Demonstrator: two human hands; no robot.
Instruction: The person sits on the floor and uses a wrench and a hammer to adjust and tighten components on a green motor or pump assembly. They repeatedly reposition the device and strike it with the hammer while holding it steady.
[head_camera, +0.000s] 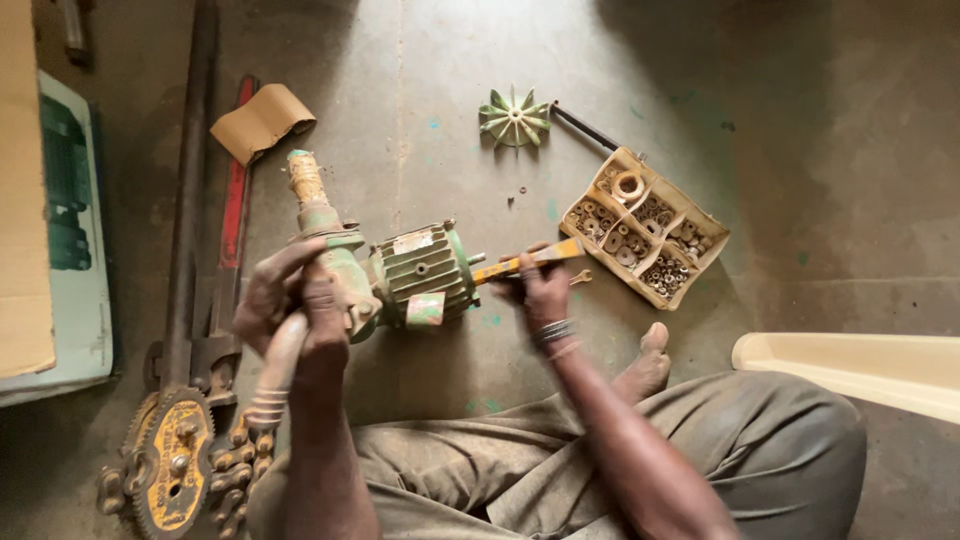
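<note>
I sit on the grey concrete floor with a worn green ribbed-metal electric motor lying on its side before my knees. My left hand is wrapped around its pump end, seemingly to steady it. My right hand is closed on a yellow-handled tool aimed at the shaft end. A green fan impeller and a divided cardboard tray of washers lie beyond, probably for easy reach.

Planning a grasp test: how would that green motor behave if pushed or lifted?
The motor looks like finned cast metal, so probably heavy for its size and rigid. Its round body lies sideways on the floor, so it may roll; the left hand steadies the pump end. Dusty, worn paint probably grips fairly well.
</note>
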